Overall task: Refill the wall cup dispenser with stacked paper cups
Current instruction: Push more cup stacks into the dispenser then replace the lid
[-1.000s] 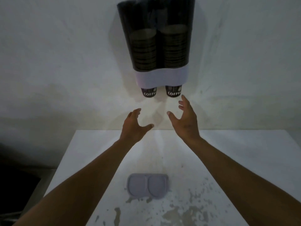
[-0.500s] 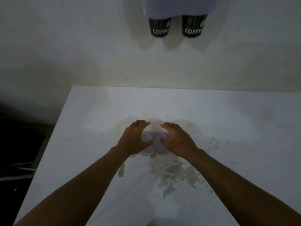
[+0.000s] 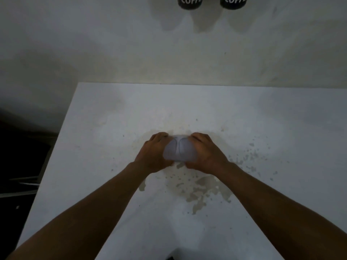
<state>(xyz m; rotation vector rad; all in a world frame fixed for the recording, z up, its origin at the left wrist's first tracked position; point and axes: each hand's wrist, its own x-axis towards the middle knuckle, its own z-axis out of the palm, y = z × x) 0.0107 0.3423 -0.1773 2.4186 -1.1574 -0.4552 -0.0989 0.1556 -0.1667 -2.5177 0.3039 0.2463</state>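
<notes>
A pale grey double-lobed dispenser lid [image 3: 179,150] lies on the white table [image 3: 105,128], gripped from both sides. My left hand [image 3: 154,152] closes over its left end and my right hand [image 3: 204,153] over its right end. At the top edge of the view two black paper cups marked COFFEE, the left cup [image 3: 190,2] and the right cup [image 3: 233,2], hang down from the wall dispenser, whose body is out of view.
The tabletop carries brownish stains [image 3: 202,186] just in front of my hands. A white wall [image 3: 112,44] rises behind the table. Dark floor and some framework [image 3: 20,166] lie past the table's left edge.
My hands dropped from below the dispenser to the table and closed on the grey lid. The view tilted down, so the dispenser body left the frame.
</notes>
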